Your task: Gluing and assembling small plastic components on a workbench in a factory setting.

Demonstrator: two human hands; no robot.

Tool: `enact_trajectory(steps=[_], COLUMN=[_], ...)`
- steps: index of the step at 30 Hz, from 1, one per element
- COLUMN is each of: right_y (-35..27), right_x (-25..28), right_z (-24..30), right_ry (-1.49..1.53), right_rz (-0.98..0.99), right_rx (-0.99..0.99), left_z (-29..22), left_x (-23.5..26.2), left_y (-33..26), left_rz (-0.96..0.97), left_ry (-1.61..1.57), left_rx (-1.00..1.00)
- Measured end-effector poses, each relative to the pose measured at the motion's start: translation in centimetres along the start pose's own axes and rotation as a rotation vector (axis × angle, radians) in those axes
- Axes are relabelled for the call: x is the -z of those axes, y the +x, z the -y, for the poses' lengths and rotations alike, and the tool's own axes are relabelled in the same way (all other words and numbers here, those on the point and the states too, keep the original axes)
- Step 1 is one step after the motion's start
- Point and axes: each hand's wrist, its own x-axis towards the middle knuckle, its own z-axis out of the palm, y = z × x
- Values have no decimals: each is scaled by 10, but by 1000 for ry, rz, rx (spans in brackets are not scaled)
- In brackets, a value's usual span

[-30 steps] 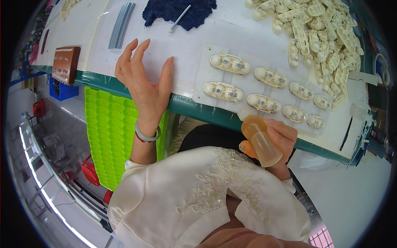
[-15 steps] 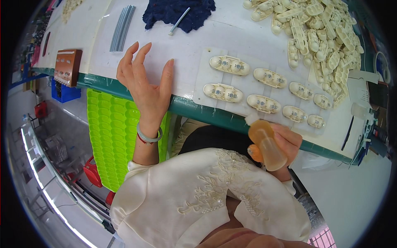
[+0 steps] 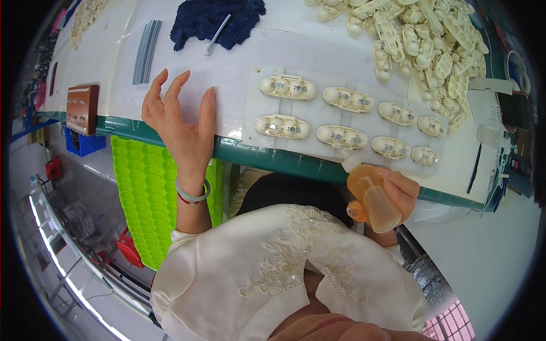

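Observation:
My right hand (image 3: pixel 401 193) is wrapped round a translucent amber squeeze bottle (image 3: pixel 372 196) with a white tip, held tilted at the table's front edge. Its tip points toward the near row of cream plastic parts (image 3: pixel 342 137). These oval parts, with small silvery discs in them, lie in two rows on a whitish flat plate (image 3: pixel 318 116). An orange covering (image 3: pixel 357 211) sits on a fingertip beside the bottle. My left hand (image 3: pixel 181 122), fingers spread and holding nothing, is over the table's front edge, left of the plate.
Loose cream parts (image 3: pixel 426 48) are heaped at the far right. A dark blue cloth (image 3: pixel 222 20) with a thin rod on it and a bundle of grey rods (image 3: pixel 147 52) lie behind my left hand. A brown block (image 3: pixel 82 109) stands left; a green moulded tray (image 3: pixel 142 199) is below the edge.
The view has shifted, so the table things appear further left. The bottle's tip has come closer to the near row of parts. My left hand stays spread, with nothing in it.

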Motion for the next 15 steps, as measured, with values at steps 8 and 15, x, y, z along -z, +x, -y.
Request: enact_trajectory(steps=[8,15], right_y=[0,-1], right_x=[7,11], right_z=[-2,-2], right_ry=[58,98], right_rz=[70,60], right_rx=[-21,-4], left_z=[-1,1], left_x=[1,1], left_y=[-1,0], left_rz=[21,18], left_ry=[25,14], left_rx=[-4,-6])
